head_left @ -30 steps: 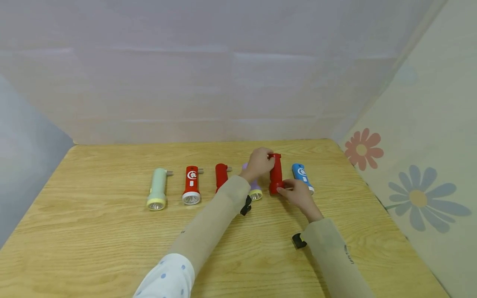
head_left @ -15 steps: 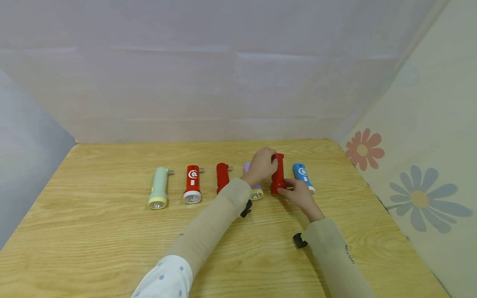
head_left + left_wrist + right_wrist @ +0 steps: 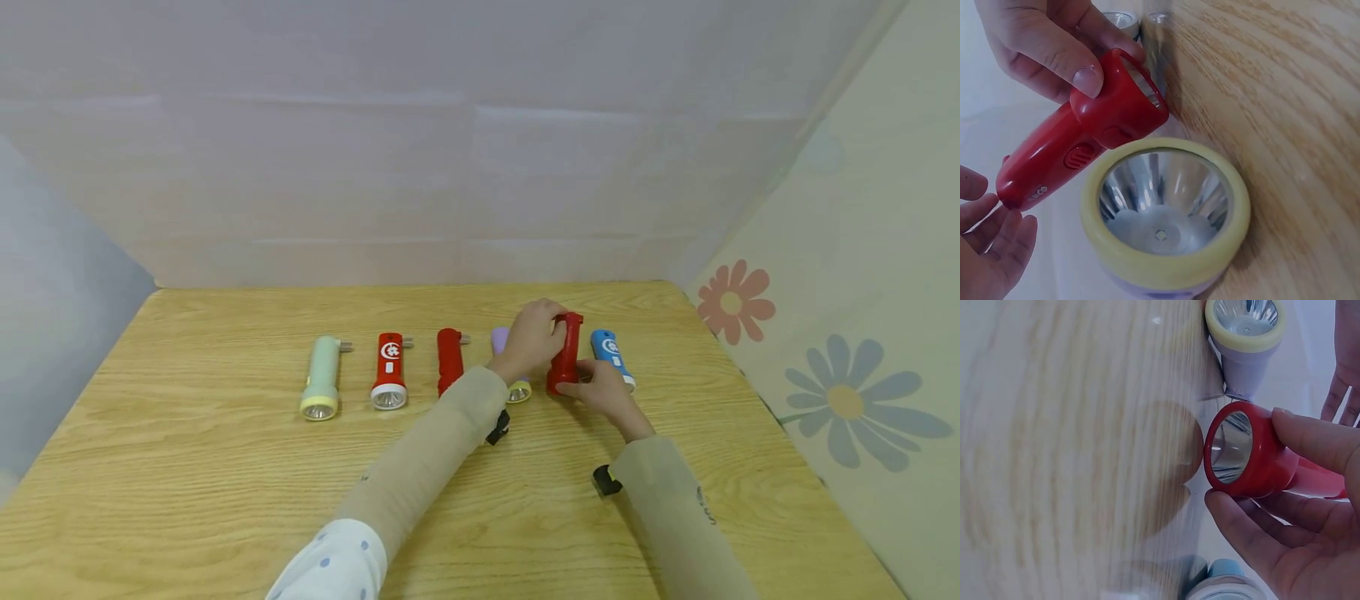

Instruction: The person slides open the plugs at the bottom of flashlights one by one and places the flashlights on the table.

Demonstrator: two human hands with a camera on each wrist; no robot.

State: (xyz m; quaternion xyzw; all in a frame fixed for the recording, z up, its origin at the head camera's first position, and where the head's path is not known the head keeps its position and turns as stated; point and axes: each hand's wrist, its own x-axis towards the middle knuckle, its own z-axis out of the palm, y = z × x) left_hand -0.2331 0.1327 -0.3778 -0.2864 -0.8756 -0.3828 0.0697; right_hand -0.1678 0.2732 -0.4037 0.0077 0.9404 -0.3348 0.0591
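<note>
Both hands are on a plain red flashlight [image 3: 567,354] toward the right of the table. My left hand [image 3: 531,338] holds its tail end, where a prong sticks out. My right hand [image 3: 606,392] grips its head between thumb and fingers. In the right wrist view, the flashlight's head [image 3: 1266,453] stands with its rim at the table surface, tail slanting up. The left wrist view shows a ribbed switch [image 3: 1080,156] on its side. A purple flashlight [image 3: 1166,275] with a yellow rim lies just left, partly behind my left hand; a blue flashlight [image 3: 611,357] lies to the right.
Further left on the wooden table [image 3: 187,467] lie a mint-green flashlight [image 3: 322,371], a red and white flashlight [image 3: 389,367] and another red flashlight [image 3: 450,358], its lower end hidden by my left sleeve. A pale curtain-like wall [image 3: 420,200] rises behind; a flowered panel [image 3: 847,317] borders the right.
The held flashlight's tail has swung to the right along with my left hand, so it now leans that way. My right hand stays at its head.
</note>
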